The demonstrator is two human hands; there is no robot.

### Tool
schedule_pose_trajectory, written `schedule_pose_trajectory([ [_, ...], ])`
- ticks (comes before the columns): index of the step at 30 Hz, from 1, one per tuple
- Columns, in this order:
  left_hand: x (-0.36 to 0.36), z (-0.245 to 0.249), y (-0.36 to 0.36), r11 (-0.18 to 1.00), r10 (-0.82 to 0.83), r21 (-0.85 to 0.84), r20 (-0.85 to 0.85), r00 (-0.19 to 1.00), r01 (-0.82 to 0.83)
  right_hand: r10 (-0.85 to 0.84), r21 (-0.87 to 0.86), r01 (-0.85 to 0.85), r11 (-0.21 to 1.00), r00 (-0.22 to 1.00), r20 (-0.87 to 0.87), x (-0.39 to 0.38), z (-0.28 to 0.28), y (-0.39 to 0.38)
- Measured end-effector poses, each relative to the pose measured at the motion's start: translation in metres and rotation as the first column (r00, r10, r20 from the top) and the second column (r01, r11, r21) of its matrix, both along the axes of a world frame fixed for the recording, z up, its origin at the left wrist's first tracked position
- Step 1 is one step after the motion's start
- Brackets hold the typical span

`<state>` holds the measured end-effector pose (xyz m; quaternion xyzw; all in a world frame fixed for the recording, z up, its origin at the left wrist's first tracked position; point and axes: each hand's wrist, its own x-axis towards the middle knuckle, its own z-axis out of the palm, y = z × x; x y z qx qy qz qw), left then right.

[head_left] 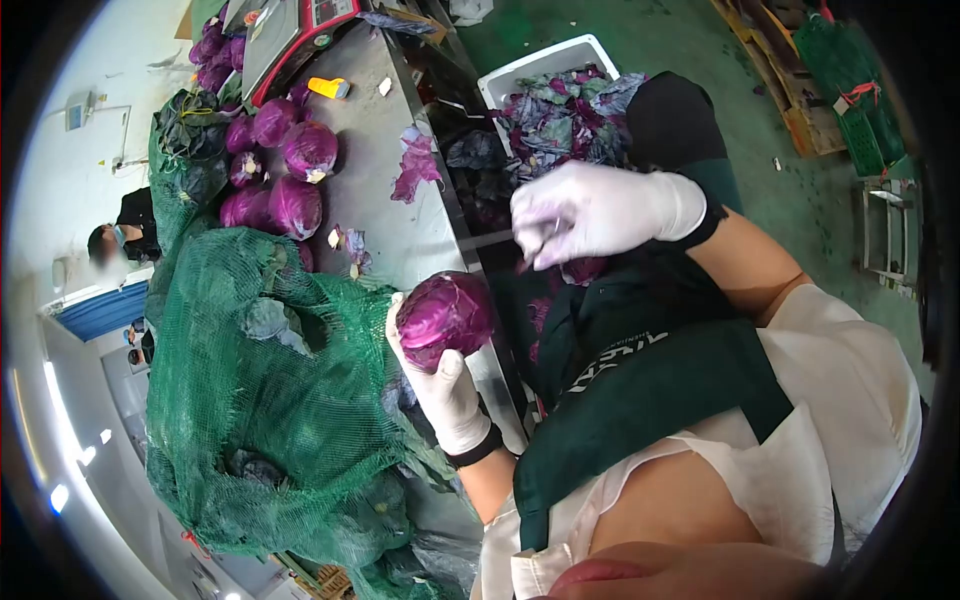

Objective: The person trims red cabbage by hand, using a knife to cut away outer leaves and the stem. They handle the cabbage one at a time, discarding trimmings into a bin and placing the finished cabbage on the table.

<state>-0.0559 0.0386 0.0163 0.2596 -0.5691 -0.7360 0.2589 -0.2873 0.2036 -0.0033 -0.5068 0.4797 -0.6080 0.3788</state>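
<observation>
My left hand [440,385], in a white glove, holds a red cabbage [445,318] above the edge of the metal table [405,235]. The cabbage is round and glossy purple. My right hand [585,215], gloved too, hovers apart from the cabbage, over the dark apron, with its fingers curled together. A pale blurred streak runs from these fingers toward the table. Whether it is a tool cannot be made out. Beyond the right hand sits a white bin [490,90] heaped with loose cabbage leaves [560,120].
Several red cabbages [297,207] lie farther along the table, near a red-edged scale [315,25] and a yellow object [328,88]. A purple leaf [415,165] rests by the edge. Green mesh sacks [270,400] fill the left side. Another person [138,225] stands beyond.
</observation>
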Motion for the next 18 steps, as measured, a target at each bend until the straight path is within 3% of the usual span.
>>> schedule_pose_trajectory([
  [2,0.005,-0.001,-0.004,0.998,-0.011,0.054,-0.047,0.999,0.014,-0.105,0.087,0.114,0.99,0.989,-0.102,-0.016,-0.008,0.002],
  [3,0.005,-0.001,-0.004,0.997,-0.031,0.075,-0.065,0.997,0.036,-0.211,0.03,0.218,0.975,0.966,-0.152,-0.016,-0.015,-0.001],
  [4,0.004,-0.001,-0.003,0.993,-0.056,0.096,-0.081,0.995,0.063,-0.24,0.032,0.279,0.96,0.874,-0.422,-0.011,0.005,0.0],
  [6,0.003,-0.003,-0.002,0.989,-0.093,0.103,-0.091,0.992,0.102,-0.193,-0.151,0.15,0.977,0.924,-0.329,0.004,0.008,-0.018],
  [10,0.025,-0.019,-0.011,0.973,-0.152,0.152,-0.146,0.978,0.174,-0.043,-0.036,0.031,0.999,0.899,-0.437,0.013,0.027,-0.029],
  [13,0.024,-0.019,-0.014,0.926,-0.169,0.299,-0.216,0.962,0.23,0.151,0.04,-0.146,0.989,0.959,-0.24,0.011,0.033,-0.029],
  [18,0.014,-0.023,-0.005,0.84,-0.203,0.426,-0.327,0.923,0.336,0.205,0.031,-0.203,0.979,0.965,-0.166,0.016,0.023,-0.027],
])
